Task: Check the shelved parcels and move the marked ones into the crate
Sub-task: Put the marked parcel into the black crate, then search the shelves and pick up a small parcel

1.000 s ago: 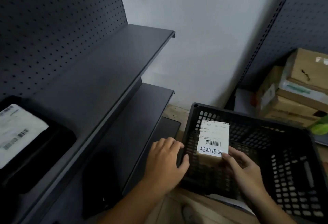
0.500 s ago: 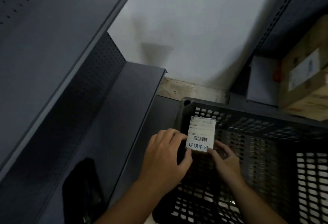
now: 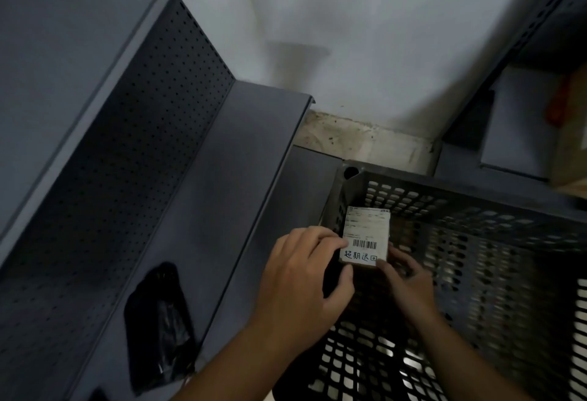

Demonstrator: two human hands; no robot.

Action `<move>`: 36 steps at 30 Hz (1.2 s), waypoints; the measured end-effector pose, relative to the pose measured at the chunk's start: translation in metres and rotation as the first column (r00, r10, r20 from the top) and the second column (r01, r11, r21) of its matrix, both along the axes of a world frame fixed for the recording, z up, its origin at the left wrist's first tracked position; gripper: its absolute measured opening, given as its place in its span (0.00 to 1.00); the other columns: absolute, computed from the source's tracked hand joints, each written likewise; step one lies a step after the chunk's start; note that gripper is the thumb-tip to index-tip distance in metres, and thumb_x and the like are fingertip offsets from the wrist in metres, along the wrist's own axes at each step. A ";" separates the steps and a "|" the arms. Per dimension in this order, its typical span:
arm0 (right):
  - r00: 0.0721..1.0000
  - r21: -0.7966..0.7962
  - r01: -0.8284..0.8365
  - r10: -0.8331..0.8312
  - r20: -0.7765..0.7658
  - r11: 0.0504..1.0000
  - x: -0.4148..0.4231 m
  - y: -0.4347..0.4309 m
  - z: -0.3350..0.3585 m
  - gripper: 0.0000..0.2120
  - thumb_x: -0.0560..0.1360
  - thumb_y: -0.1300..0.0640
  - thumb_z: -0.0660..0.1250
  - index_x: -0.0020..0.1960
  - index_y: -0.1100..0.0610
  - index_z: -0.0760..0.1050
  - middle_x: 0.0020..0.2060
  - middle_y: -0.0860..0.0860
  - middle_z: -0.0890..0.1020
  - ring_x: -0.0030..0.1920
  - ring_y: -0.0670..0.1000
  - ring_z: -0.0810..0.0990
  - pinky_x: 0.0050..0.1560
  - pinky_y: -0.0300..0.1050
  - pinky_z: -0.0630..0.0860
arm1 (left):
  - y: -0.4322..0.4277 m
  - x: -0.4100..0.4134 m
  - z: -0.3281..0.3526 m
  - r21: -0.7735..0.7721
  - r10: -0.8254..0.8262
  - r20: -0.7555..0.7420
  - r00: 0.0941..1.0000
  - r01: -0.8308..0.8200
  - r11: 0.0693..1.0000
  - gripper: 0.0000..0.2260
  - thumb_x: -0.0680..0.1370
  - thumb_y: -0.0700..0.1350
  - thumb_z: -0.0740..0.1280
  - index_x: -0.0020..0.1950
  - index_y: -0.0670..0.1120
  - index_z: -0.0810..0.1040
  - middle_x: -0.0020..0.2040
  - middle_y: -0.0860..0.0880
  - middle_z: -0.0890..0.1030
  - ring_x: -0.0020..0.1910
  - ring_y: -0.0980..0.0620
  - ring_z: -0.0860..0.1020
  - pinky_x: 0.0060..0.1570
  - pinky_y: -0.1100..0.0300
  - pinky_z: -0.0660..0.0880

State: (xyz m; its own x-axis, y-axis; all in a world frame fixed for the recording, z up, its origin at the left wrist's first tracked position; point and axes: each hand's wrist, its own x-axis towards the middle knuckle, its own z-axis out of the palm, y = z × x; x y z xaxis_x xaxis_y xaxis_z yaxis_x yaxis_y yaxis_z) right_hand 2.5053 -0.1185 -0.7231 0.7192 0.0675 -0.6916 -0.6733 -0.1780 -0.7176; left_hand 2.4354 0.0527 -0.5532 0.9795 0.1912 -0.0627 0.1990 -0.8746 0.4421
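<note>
the small parcel [image 3: 366, 235] is inside the black crate [image 3: 476, 200], tucked into the corner at 11 o'clock of the crate's opening, just beside the perforated wall there. its white label faces up, with a barcode and a line of handwritten marks along the near edge, so i judge it one of the marked ones. whether its underside already rests on the crate floor or hangs a little above it, i cannot tell from this angle.

both hands have it. the left hand [image 3: 301, 280] comes in from 7 o'clock, fingers curled against the parcel's left edge and thumb by the near left corner. the right hand [image 3: 409, 286] comes in from 5 o'clock, fingertips pinching the near right corner. each grip is clamped on the parcel, neither one apart.

the relation that counts: the parcel lies at 12 o'clock from the pair of grips, its long axis running 12 to 6, pointing away from the wrists toward the crate's far wall. both hands hold only the near end and the far end is free. the left hand is the one nearer the crate's side wall, so i would expect the release to call for drawing back toward 6 rather than sideways.

on the grey shelf [image 3: 228, 178] at 8 o'clock lies a black bagged parcel [image 3: 158, 327], well apart from the crate, probably yet to be checked
</note>
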 end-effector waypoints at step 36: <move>-0.537 -0.692 -0.688 0.488 0.688 0.219 -0.212 0.143 0.405 0.18 0.79 0.41 0.62 0.67 0.44 0.73 0.58 0.36 0.74 0.59 0.40 0.73 0.58 0.37 0.71 | -0.004 -0.327 0.207 0.177 0.685 0.417 0.597 -0.793 0.583 0.16 0.81 0.53 0.65 0.67 0.51 0.77 0.64 0.56 0.77 0.63 0.55 0.75 0.63 0.58 0.70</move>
